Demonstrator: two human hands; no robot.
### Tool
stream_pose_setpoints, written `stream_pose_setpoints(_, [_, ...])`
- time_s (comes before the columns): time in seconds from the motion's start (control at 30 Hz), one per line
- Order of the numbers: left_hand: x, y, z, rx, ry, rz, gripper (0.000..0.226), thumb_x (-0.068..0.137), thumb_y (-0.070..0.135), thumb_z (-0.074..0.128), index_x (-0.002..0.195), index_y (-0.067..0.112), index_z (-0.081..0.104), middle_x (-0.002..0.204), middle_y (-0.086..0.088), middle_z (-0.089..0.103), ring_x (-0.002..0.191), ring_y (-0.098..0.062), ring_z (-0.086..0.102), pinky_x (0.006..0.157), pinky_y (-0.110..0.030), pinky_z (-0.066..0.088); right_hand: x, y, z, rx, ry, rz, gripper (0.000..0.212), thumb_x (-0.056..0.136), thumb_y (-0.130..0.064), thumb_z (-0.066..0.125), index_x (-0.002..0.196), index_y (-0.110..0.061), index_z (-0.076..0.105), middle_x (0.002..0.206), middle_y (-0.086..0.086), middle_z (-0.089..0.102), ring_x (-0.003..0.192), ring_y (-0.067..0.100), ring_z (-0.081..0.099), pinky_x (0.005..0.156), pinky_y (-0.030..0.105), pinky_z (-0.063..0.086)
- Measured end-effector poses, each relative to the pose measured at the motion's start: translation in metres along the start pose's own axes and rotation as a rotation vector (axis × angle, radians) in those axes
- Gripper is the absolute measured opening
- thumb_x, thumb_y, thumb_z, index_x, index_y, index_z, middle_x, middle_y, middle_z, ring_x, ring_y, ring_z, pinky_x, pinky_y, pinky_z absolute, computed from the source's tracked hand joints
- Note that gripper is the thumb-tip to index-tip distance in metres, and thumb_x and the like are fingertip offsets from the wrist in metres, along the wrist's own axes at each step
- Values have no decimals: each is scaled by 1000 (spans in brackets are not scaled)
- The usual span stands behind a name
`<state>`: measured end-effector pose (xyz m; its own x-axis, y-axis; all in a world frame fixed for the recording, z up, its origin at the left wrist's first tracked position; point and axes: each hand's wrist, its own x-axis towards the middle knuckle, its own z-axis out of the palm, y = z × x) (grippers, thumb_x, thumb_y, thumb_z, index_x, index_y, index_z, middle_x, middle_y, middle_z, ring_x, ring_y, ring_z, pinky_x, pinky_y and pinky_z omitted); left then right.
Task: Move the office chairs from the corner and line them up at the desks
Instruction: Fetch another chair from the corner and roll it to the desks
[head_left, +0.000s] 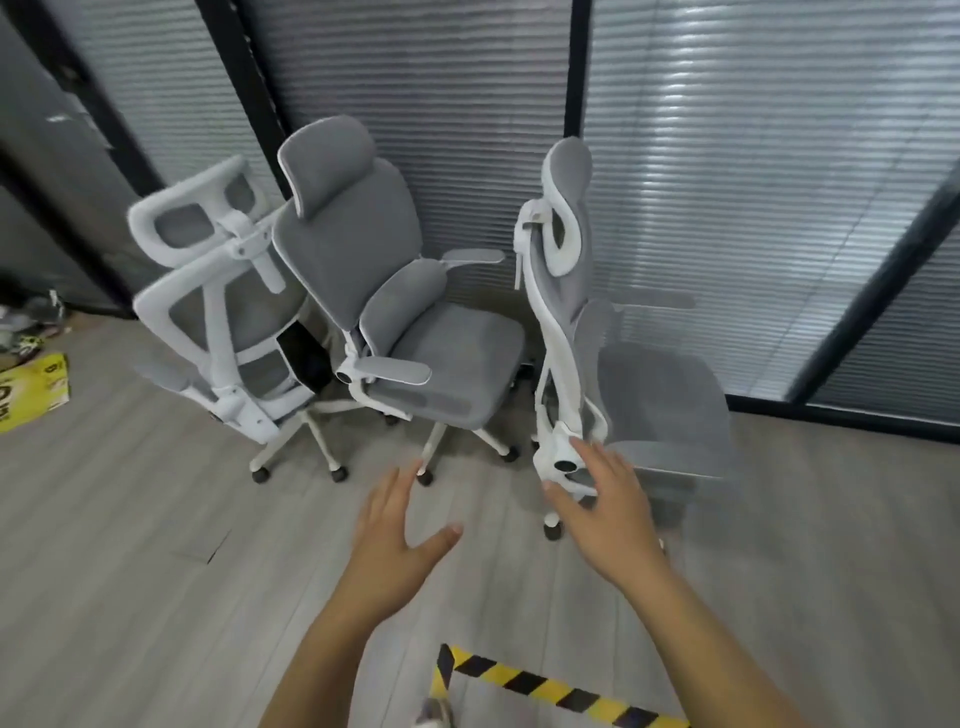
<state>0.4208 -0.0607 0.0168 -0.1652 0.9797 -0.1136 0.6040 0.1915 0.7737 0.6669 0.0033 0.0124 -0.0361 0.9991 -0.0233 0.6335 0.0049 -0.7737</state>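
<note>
While our right hand (605, 506) reaches the right chair (582, 332), its fingers spread loosely over the white frame. Whether they touch it, we cannot tell. Our left hand (392, 545) hangs open-fingered, holding nothing.

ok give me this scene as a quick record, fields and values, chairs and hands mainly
chairs: three grey-and-white office chairs by the blinds
left chair: back toward the camera
middle chair: seat faces the camera's right
right chair: seen side-on, blurred
left hand: open, over the floor, holding nothing
right hand: open, at the right chair's armrest joint, contact unclear
floor: striped tape near the camera
</note>
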Motion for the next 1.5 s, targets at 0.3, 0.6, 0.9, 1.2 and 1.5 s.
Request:
stream_pose_setpoints(0.3, [216,-56,-61,199,-81,153,88,77,72,57,148,53,10,163,12,5,151,-19,-1,121,-43,10,184,-63,41,-189,125,-10,67,88,-53,58,146,-28,36,157,-1,29,146,23,17,117,45,20])
stream_pose_setpoints(0.6, [432,-10,-91,258,-285,311,99,61,77,49,149,47,18,163,5,8,150,-26,6,120,-46,13,320,-86,62,-293,245,164,75,79,-57,58,144,-32,30,143,-1,44,125,29,46,98,50,44])
stream_pose_setpoints(0.9, [572,64,-38,356,-455,516,82,79,47,70,149,41,27,163,2,13,149,-22,11,120,-45,14,364,-43,73,-210,380,252,56,86,-36,67,139,-33,49,106,-2,54,99,25,45,80,33,41])
stream_pose_setpoints(1.2, [677,108,-2,387,-569,645,87,79,42,76,151,30,28,157,-3,30,143,-22,30,117,-48,27,343,-14,46,-236,270,134,56,84,-54,58,135,-33,54,90,-7,54,81,19,48,72,32,41])
stream_pose_setpoints(1.5, [685,110,29,104,-621,929,71,73,38,79,136,19,54,144,12,39,138,-11,32,117,-26,22,249,-18,19,-326,466,590,45,84,-52,63,127,-40,57,112,-14,57,106,13,54,89,43,47])
